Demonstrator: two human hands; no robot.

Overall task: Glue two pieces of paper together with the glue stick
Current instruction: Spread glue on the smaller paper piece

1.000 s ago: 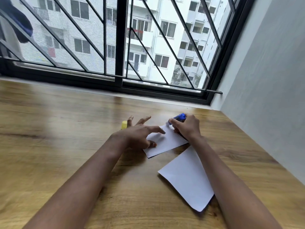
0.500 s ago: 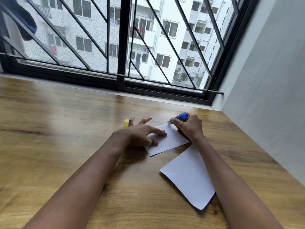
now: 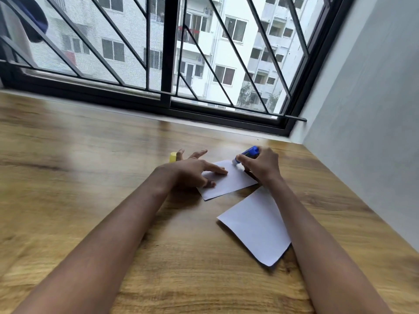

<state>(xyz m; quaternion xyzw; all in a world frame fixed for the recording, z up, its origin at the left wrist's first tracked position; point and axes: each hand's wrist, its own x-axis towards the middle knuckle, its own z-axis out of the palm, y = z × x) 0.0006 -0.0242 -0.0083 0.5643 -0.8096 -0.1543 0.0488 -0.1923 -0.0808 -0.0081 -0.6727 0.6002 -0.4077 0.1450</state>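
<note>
Two white sheets lie on the wooden table point(image 3: 90, 189). The far paper point(image 3: 229, 182) is pinned flat by my left hand point(image 3: 192, 171), fingers spread on its left part. My right hand point(image 3: 260, 165) grips a blue glue stick point(image 3: 248, 154) tilted down, its white tip touching the far paper's upper right corner. The near paper point(image 3: 256, 225) lies loose between my forearms, partly under my right arm. A yellow cap point(image 3: 173, 157) stands just beyond my left hand.
A black-framed window with diagonal bars point(image 3: 167, 64) runs along the table's far edge. A grey wall point(image 3: 362, 109) bounds the table on the right.
The glue stick tip has stayed at the far paper's top right corner with only a slight shift. My left hand still holds that paper down. The view has shifted a little.
</note>
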